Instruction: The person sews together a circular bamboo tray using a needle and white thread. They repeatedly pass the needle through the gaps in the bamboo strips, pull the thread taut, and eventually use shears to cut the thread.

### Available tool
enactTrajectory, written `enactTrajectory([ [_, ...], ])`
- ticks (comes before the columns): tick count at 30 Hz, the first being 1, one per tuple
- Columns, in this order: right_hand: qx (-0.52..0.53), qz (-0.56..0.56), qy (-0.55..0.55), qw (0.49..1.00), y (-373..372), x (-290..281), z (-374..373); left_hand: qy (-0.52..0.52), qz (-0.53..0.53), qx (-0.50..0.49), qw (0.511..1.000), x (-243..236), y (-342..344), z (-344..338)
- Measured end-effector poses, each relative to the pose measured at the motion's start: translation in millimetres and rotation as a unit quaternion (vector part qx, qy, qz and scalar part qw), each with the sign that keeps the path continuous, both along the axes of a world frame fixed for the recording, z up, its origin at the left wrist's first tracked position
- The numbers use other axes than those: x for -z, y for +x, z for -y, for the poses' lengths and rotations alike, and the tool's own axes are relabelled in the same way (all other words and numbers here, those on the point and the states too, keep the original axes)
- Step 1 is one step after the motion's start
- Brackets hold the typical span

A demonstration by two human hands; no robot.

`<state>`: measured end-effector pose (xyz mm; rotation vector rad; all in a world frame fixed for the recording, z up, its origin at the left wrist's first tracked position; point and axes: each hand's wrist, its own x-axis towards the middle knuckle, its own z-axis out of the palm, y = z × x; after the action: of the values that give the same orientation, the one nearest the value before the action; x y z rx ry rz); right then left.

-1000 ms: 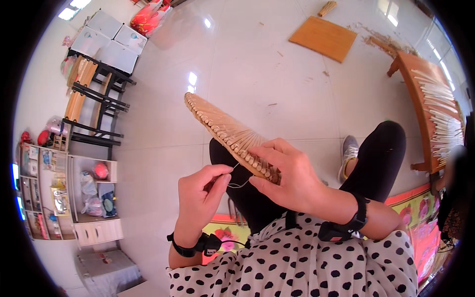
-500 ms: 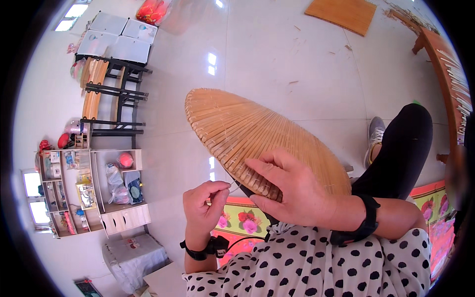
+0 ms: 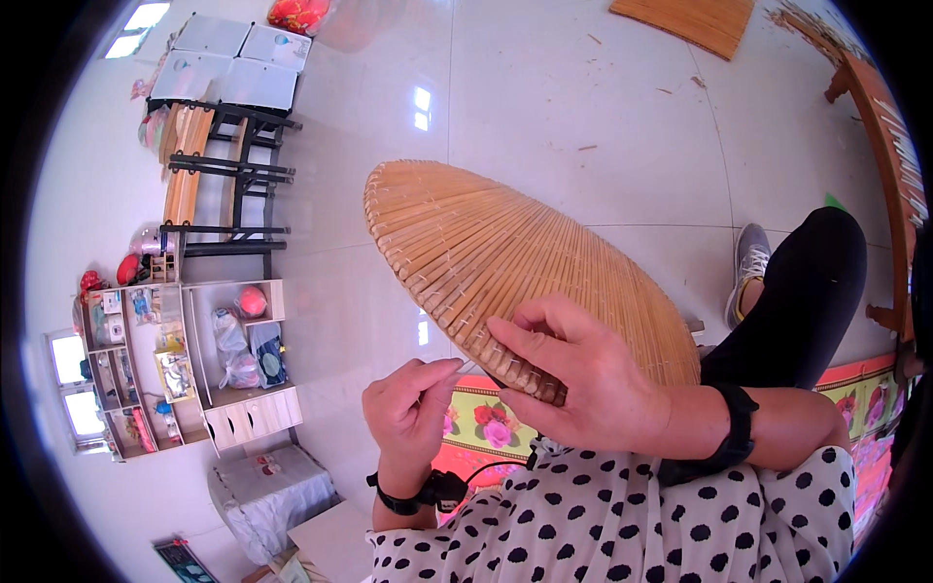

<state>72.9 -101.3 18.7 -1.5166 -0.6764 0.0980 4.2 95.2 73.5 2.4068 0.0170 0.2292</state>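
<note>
A round mat of straw-coloured plant stalks (image 3: 525, 243), stitched with pale thread, stands tilted in front of me. Its thick rim faces my lower left. My right hand (image 3: 583, 374) grips the lower rim, fingers on the stalk face and thumb near the edge underneath. Just left of that rim, my left hand (image 3: 413, 403) pinches a thin strand (image 3: 467, 367) between thumb and forefinger. The strand is so fine that I cannot tell thread from needle. Part of the mat's lower edge is hidden behind my right hand.
At the right, pale stalks lie on a wooden bench (image 3: 865, 126). A wooden board (image 3: 695, 24) and loose scraps are on the tiled floor ahead. Shelves (image 3: 243, 418), black-legged stools (image 3: 228, 185) and a covered box (image 3: 277, 496) stand at the left. Below me is a flowered cloth (image 3: 491, 428).
The whole view has shifted slightly. My left fingertips stay close by the rim, still pinched, with less of the strand showing. The right hand keeps its hold on the mat.
</note>
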Motion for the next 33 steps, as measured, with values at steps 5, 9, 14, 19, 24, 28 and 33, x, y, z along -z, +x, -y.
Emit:
enactTrajectory([
  [5,-0.008,-0.004,0.010,1.000,-2.0,1.5,-1.6,0.019,-0.008,0.014,1.000,-1.6,5.7,8.9],
  [9,-0.019,-0.018,0.001,1.000,-2.7,-0.2,-2.0,-0.115,-0.072,-0.096,0.986,-7.2,3.8,25.7],
  [14,-0.001,0.000,0.001,1.000,-4.6,2.1,-2.9,-0.218,-0.085,-0.122,0.965,-12.2,8.6,40.1],
  [19,0.012,0.007,-0.025,1.000,-3.3,-3.7,0.7,-0.262,-0.085,-0.068,0.959,-15.3,11.6,29.6],
  [24,-0.008,-0.021,-0.065,0.998,0.8,-13.7,10.1,0.218,0.091,-0.042,0.971,-32.4,49.8,16.9],
  [28,-0.009,0.017,-0.094,0.995,3.2,-24.9,20.1,0.390,0.118,0.153,0.900,-42.7,84.7,6.2],
  [33,0.041,0.095,-0.025,0.994,2.2,-41.8,56.6,0.405,0.088,0.304,0.858,-44.3,120.2,-9.3],
])
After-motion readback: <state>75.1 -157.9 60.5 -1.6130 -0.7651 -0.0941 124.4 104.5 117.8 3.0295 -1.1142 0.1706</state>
